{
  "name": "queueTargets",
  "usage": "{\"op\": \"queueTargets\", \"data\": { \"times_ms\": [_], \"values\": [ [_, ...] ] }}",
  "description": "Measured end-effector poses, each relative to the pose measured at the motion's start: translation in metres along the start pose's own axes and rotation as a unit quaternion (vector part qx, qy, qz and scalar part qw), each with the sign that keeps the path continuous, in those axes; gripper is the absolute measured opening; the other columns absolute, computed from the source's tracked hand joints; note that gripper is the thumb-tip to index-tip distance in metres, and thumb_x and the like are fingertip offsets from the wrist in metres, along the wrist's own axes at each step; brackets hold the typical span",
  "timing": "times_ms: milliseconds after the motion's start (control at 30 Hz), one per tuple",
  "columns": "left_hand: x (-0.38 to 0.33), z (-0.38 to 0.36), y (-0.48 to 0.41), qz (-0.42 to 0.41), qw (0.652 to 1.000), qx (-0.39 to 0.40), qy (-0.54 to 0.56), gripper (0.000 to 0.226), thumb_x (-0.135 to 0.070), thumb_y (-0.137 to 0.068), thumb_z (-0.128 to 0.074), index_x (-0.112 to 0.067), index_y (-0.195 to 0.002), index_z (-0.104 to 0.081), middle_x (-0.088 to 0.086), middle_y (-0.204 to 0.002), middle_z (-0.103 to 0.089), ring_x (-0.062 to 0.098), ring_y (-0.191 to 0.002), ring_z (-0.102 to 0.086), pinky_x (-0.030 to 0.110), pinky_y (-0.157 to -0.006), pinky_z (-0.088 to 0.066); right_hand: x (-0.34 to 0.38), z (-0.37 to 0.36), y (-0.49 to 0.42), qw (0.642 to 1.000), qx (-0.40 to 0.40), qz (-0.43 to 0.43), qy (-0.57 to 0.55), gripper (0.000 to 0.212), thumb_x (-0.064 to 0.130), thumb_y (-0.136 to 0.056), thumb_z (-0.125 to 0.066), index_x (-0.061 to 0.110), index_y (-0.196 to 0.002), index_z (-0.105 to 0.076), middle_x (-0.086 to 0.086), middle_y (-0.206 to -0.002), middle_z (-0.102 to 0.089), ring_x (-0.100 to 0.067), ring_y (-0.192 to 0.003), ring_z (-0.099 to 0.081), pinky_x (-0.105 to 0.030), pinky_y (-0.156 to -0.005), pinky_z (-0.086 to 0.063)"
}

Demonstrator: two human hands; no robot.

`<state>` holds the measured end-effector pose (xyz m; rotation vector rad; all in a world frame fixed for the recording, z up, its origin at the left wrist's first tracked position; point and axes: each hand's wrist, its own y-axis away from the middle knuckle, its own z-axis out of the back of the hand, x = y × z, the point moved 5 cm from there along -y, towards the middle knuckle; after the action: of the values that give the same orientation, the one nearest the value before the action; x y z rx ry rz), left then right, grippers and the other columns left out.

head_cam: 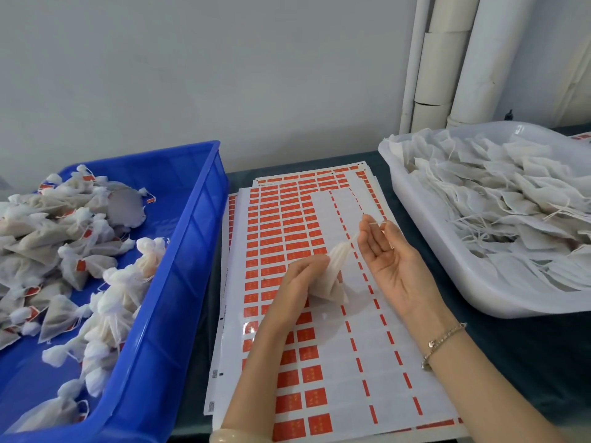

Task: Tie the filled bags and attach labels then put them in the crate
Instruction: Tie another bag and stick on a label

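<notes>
Head view: left hand (300, 282) grips the bag (334, 282) above the label sheet (287, 238); right hand (390, 260) pinches its string (372, 223). Better to hold the neck firm and pull the string steadily, so it closes tightly. Crate (192, 219) stands at left.

A bright blue plastic crate (198, 199) is sitting at nine o'clock, holding tied bags (48, 247) of white mesh with beige-brown filling and orange-red labels (81, 265). At six o'clock, white label sheets (287, 238) are showing a grid of orange-red rectangles, broken by blank white columns and red dashes. Over them a cream-white bag (332, 282) is trailing a white drawstring (376, 222). At three o'clock a white tray (447, 266) is carrying off-white untied bags (511, 199); dark teal cloth (527, 362) is showing beneath.
</notes>
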<state>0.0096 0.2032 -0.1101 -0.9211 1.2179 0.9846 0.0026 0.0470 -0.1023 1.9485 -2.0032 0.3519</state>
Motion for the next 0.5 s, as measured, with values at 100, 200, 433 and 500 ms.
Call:
{"op": "queueTargets", "data": {
  "times_ms": [100,200,433,500],
  "values": [
    [-0.007,-0.001,-0.001,-0.024,0.999,0.02,0.022,0.03,-0.039,-0.094,-0.042,-0.029,-0.084,-0.069,-0.005,-0.091,-0.071,0.019,-0.089,-0.066,0.021,-0.083,-0.053,-0.003,0.006,-0.001,0.999,-0.04,-0.017,-0.02,0.033,0.014,-0.091,-0.059,0.004,-0.122,-0.054,-0.02,-0.116,-0.066,-0.028,-0.104,-0.067,-0.033,-0.071,-0.058],
    [-0.004,0.005,-0.003,0.007,0.995,-0.004,0.103,0.04,-0.03,-0.101,-0.038,-0.031,-0.08,-0.073,-0.006,-0.082,-0.072,0.01,-0.077,-0.069,0.017,-0.071,-0.053,-0.003,0.011,-0.002,0.997,-0.066,-0.02,-0.014,0.028,0.012,-0.093,-0.057,0.003,-0.119,-0.055,-0.021,-0.113,-0.067,-0.028,-0.101,-0.068,-0.032,-0.068,-0.058],
    [-0.003,0.004,-0.005,0.086,0.942,0.06,0.319,0.03,-0.025,-0.083,-0.052,-0.008,-0.107,-0.055,0.007,-0.08,-0.065,0.016,-0.07,-0.064,0.029,-0.071,-0.054,-0.002,0.014,-0.003,0.995,-0.091,-0.004,0.045,0.02,0.016,-0.093,-0.057,0.007,-0.111,-0.057,-0.017,-0.109,-0.07,-0.025,-0.097,-0.07,-0.029,-0.065,-0.058],
    [-0.005,0.006,-0.005,0.074,0.927,0.057,0.363,0.03,-0.024,-0.086,-0.049,-0.006,-0.11,-0.054,0.009,-0.082,-0.064,0.016,-0.073,-0.063,0.029,-0.073,-0.053,-0.001,0.012,-0.003,0.97,-0.107,0.026,0.218,0.015,0.024,-0.096,-0.055,0.013,-0.105,-0.058,-0.007,-0.102,-0.073,-0.019,-0.084,-0.072,-0.025,-0.063,-0.057]
  ]
}}
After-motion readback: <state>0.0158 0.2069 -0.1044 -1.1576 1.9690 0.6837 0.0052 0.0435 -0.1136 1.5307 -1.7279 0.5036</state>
